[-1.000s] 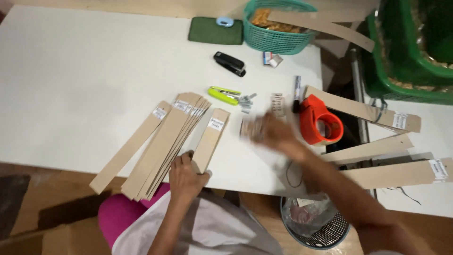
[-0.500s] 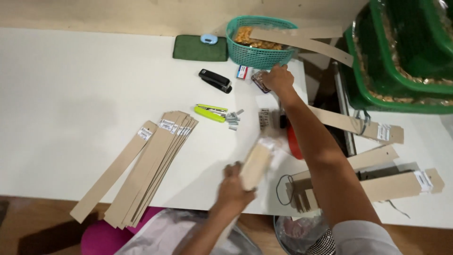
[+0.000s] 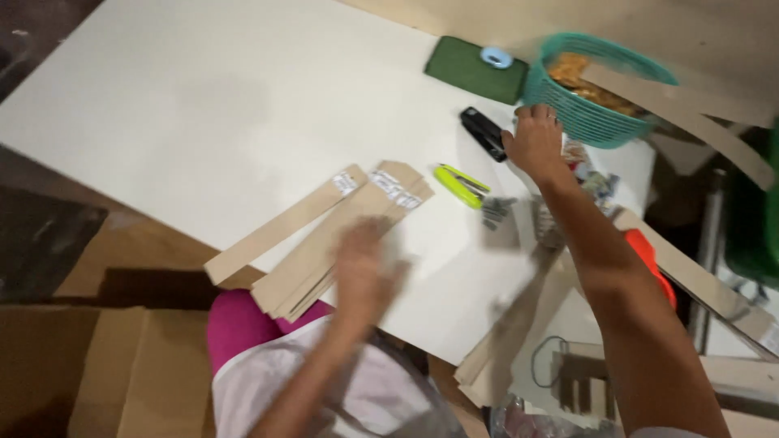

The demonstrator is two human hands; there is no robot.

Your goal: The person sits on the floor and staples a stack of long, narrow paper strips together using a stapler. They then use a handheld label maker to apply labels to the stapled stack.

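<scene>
Head view, looking down on a white bench. Left hand, blurred with motion, hovering over the near end of a fanned stack of tan cardboard strips at the bench's front edge; fingers spread loosely, whether touching the strips or holding any cannot be told. Right hand stretched far across the bench, fingers curled against the side of a teal basket, just beside a black stapler; nothing clearly gripped. Yellow-green stapler lying between the strips and the right forearm, with a small grey clump of staples next to it. Dark green pad left of the basket.

Compared with half a second ago: left hand no longer lifting a single strip near the bench's front edge, now back over the fanned stack; right hand in much the same place by the basket.
</scene>
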